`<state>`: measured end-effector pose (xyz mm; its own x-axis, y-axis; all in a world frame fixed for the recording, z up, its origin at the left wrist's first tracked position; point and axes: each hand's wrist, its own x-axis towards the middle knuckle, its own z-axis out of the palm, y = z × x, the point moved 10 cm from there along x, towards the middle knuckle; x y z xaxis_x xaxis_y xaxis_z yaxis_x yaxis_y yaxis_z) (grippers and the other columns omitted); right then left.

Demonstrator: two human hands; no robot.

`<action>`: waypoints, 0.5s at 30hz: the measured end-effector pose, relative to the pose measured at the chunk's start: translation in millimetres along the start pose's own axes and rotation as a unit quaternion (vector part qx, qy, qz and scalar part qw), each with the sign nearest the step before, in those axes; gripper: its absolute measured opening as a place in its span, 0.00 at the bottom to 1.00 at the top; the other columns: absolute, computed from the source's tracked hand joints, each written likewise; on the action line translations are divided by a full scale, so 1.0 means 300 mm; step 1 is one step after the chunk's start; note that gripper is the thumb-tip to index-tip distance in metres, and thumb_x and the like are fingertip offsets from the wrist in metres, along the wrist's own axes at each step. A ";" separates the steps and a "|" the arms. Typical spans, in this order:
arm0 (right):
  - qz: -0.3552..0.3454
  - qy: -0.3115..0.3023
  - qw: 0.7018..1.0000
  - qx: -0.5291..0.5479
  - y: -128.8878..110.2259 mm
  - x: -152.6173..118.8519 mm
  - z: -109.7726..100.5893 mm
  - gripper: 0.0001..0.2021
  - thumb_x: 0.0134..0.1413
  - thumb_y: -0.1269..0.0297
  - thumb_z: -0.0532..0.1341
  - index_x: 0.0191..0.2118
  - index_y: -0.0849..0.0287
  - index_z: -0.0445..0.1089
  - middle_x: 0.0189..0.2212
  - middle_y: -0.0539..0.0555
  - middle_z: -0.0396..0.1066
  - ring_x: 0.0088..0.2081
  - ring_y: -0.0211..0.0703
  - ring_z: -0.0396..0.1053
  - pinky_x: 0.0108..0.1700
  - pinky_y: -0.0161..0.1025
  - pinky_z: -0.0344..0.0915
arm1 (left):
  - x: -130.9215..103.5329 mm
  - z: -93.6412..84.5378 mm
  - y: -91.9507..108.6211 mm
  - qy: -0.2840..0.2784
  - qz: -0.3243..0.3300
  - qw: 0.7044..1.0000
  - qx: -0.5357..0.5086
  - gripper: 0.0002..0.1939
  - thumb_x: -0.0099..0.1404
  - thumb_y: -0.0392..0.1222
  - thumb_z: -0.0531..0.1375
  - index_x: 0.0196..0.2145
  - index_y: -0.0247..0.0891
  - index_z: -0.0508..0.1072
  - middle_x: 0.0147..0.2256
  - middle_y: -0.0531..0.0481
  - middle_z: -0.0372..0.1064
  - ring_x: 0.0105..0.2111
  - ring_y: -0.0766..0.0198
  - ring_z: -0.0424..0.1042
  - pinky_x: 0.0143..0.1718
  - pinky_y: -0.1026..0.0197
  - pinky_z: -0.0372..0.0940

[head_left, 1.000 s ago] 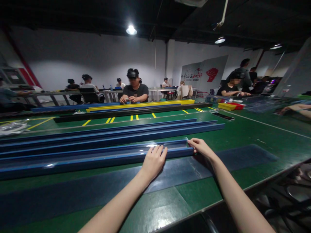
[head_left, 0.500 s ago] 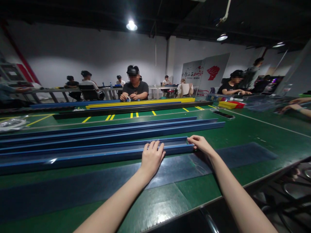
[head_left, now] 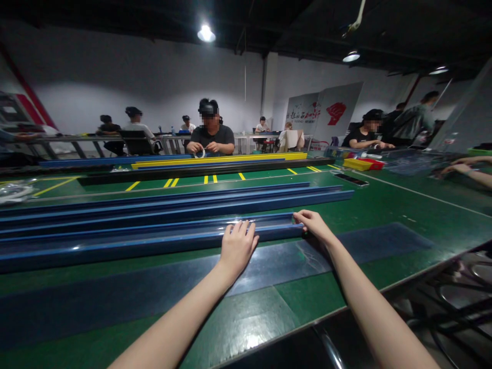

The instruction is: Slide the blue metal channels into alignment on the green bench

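A long blue channel-shaped strip [head_left: 161, 247] with raised side walls lies across the table, a shiny, clear-looking surface inside it. My left hand [head_left: 239, 248] rests over its near wall, fingers outstretched and slightly spread, tips inside the channel. At the channel's right end, my right hand [head_left: 313, 225] is closed in a pinch, thumb and forefinger together at the opening; what lies between them is too small to make out. In front of the channel a flat translucent strip [head_left: 269, 264] lies on the table, passing under both forearms.
More blue channels [head_left: 246, 200] lie parallel just beyond. Farther back are a yellow strip [head_left: 230, 160], a black strip [head_left: 215, 169], a phone [head_left: 351, 179] and a yellow tray [head_left: 357, 164]. A co-worker [head_left: 211, 138] sits opposite holding a white ring. The green table's edge [head_left: 292, 335] is near me.
The view has shifted slightly. Both hands keep nearly the same places on the channel, and the bright reflection inside it now shows near my left fingertips.
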<state>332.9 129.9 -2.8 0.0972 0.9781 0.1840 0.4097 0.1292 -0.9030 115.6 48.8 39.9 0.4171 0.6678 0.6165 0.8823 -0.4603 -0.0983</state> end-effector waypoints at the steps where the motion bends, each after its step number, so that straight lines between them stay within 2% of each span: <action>1: -0.003 -0.002 1.000 -0.002 0.002 0.003 0.002 0.16 0.40 0.51 0.58 0.22 0.61 0.64 0.17 0.47 0.62 0.16 0.29 0.56 0.18 0.29 0.53 | -0.001 -0.001 0.002 0.003 0.002 1.000 0.001 0.14 0.62 0.42 0.51 0.45 0.37 0.66 0.45 0.44 0.67 0.45 0.57 0.64 0.42 0.54 0.57; 9: 0.004 -0.007 1.000 0.014 0.031 0.019 0.007 0.16 0.37 0.51 0.60 0.23 0.61 0.65 0.19 0.48 0.64 0.19 0.32 0.59 0.18 0.30 0.54 | 0.000 0.008 0.004 -0.005 0.007 1.000 0.004 0.12 0.62 0.41 0.52 0.42 0.36 0.67 0.44 0.45 0.68 0.44 0.56 0.66 0.41 0.55 0.56; 15: 0.006 -0.012 1.000 -0.003 0.042 0.026 0.004 0.16 0.40 0.51 0.58 0.21 0.61 0.64 0.18 0.48 0.62 0.18 0.30 0.57 0.19 0.30 0.53 | 0.004 0.015 0.011 -0.028 0.018 0.999 0.008 0.11 0.63 0.40 0.51 0.42 0.35 0.66 0.41 0.44 0.68 0.41 0.57 0.66 0.39 0.56 0.56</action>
<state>337.7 139.3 -13.1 0.0796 0.9832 0.1644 0.4134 0.1175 -0.9029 119.9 50.8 36.8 0.4599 0.6832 0.5672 0.8698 -0.4751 -0.1330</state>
